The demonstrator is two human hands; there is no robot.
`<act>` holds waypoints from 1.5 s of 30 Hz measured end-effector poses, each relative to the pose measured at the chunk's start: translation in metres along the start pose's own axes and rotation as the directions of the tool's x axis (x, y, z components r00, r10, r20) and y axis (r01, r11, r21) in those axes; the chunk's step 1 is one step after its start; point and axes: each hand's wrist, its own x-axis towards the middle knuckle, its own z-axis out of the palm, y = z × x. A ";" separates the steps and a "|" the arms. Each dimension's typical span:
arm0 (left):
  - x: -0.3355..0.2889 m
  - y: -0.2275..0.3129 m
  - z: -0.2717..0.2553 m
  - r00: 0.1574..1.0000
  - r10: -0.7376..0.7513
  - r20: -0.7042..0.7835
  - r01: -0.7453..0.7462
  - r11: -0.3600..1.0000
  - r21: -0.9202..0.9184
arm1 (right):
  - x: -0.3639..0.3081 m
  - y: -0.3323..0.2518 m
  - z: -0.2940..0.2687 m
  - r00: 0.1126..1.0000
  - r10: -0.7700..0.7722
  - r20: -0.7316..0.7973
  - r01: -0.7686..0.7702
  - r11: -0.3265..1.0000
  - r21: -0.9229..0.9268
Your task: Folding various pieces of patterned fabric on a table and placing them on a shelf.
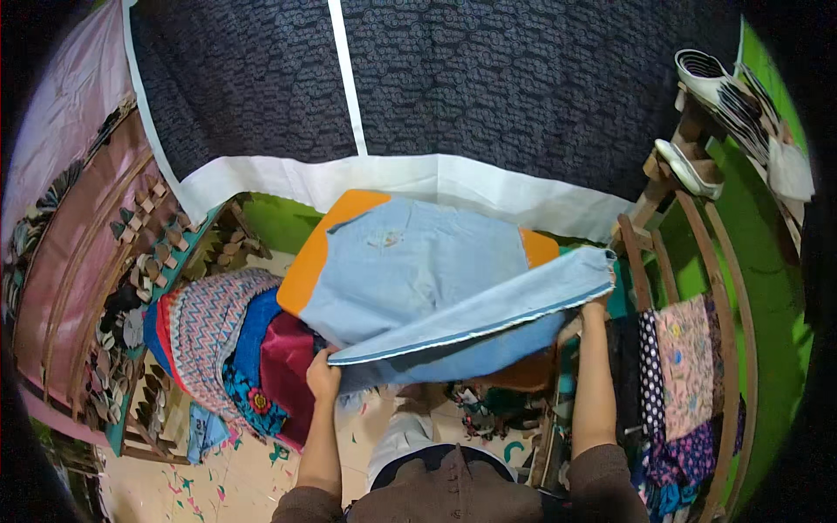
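Note:
A large piece of light blue denim cloth (410, 261) lies spread over an orange tabletop (307, 266), whose corners show around it. Its near edge is lifted and folded back as a long slanting band with a pale, frayed-looking rim. At the left end of that band, my left hand (324, 376) grips the edge, thumb up. My right hand (595, 309) holds the other end, higher and farther away; the cloth hides part of its fingers. Between both hands the edge is stretched nearly straight, and a darker blue part of the cloth hangs below it.
Folded fabrics, including a zigzag-patterned one (216, 327) and a maroon one (286, 366), are piled at the left. Shoe-shaped pieces fill a rack (153, 261) beyond them. On the right stands a wooden rack (717, 261) with hanging cloths and white shoes (689, 170). Scraps litter the floor (253, 488).

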 end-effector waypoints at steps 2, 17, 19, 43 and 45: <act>0.035 0.013 -0.014 0.996 0.090 0.000 -0.089 0.986 -0.143 | 0.035 0.073 -0.030 0.967 -0.227 0.117 0.237 0.626 -0.743; 0.378 0.155 0.042 0.708 0.706 -0.029 -0.684 0.694 0.226 | 0.148 0.128 0.062 0.968 -0.112 -0.223 0.020 0.925 -0.380; 0.419 0.171 0.060 0.727 0.687 -0.002 -0.661 0.700 0.270 | 0.172 0.136 0.063 0.957 -0.065 -0.283 -0.070 0.894 -0.442; 0.149 0.088 0.109 0.418 0.721 0.553 -0.810 0.571 -0.132 | -0.105 0.076 0.138 0.495 0.267 0.827 0.674 0.484 -0.559; 0.159 0.088 0.107 0.448 0.658 0.606 -0.778 0.621 -0.100 | -0.105 0.077 0.137 0.451 0.310 0.837 0.762 0.355 -0.542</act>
